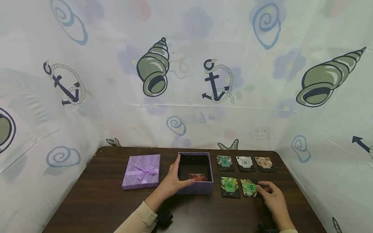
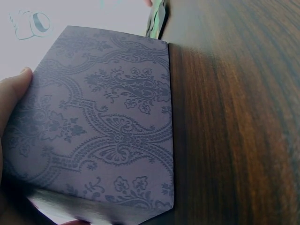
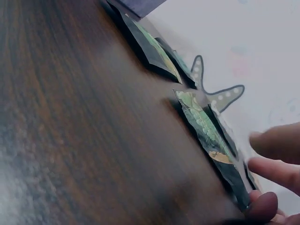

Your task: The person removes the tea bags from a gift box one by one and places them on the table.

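A purple box (image 1: pixel 196 187) stands uncovered, with a red packet (image 1: pixel 197 177) inside near its front wall. My left hand (image 1: pixel 172 179) holds the box at its left side, thumb over the front rim. The box's patterned outer wall (image 2: pixel 108 122) fills much of the left wrist view. My right hand (image 1: pixel 272 194) pinches the right edge of a small green-and-black packet (image 1: pixel 248 188), which lies slightly turned on the table. The right wrist view shows the thumb (image 3: pixel 263 206) at that packet's near end, other fingers spread above it. Another green packet (image 1: pixel 230 186) lies to its left.
Behind the green packets lie a teal packet (image 1: pixel 224 163), a white packet (image 1: pixel 245 163) and a tan packet (image 1: pixel 265 164) in a row. Left of the box rests its purple lid (image 1: pixel 142 171) with a ribbon bow. A patterned cloth (image 1: pixel 186 129) hangs behind the dark wooden table (image 1: pixel 96 200).
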`<state>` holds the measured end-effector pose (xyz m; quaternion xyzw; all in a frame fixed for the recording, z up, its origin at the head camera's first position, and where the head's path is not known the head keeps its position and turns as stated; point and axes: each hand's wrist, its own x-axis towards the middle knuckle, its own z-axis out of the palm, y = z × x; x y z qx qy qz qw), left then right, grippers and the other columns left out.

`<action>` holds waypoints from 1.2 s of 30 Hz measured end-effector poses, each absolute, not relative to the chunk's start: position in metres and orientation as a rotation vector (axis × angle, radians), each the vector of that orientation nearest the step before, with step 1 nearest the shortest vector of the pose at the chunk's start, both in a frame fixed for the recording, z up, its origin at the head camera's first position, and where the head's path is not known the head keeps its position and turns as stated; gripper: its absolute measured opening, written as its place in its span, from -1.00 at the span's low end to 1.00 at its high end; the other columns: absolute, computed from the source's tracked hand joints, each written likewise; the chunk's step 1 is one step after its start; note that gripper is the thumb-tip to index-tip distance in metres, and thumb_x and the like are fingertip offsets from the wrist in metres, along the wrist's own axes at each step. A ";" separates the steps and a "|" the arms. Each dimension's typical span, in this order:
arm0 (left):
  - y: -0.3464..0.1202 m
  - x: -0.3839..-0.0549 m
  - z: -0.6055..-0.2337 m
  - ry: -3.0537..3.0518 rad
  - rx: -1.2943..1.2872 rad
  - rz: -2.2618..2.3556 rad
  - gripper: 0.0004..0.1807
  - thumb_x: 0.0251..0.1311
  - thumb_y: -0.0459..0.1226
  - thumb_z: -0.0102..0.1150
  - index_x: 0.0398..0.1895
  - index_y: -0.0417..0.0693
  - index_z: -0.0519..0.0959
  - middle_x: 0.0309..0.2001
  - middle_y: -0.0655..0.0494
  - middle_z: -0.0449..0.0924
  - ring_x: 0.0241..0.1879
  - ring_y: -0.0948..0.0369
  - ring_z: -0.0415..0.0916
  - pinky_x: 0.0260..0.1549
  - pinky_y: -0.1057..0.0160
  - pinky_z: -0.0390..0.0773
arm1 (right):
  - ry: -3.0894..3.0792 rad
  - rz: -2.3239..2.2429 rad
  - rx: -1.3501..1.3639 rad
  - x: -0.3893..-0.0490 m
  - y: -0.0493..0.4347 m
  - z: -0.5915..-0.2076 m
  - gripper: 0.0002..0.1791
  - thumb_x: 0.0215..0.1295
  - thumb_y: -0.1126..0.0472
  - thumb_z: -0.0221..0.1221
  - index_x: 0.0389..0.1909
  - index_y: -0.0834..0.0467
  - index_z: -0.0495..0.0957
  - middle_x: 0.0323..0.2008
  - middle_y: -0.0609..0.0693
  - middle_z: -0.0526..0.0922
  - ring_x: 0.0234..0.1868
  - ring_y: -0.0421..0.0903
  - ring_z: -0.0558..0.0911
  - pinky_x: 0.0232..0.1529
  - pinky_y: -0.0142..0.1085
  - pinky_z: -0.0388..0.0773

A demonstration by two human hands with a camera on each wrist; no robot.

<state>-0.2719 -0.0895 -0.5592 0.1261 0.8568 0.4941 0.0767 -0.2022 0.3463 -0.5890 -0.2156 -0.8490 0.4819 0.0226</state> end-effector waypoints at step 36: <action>-0.090 -0.269 -0.559 2.566 0.396 1.501 0.47 0.10 0.31 0.57 0.83 0.39 -0.32 0.77 -0.27 -0.16 0.66 -0.40 0.09 0.44 -0.56 0.29 | -2.092 1.968 -0.424 -0.189 0.286 -0.508 -0.88 0.62 0.12 0.28 -0.10 0.10 0.65 -0.51 -0.14 0.51 -0.58 -0.18 0.46 -0.55 -0.29 0.50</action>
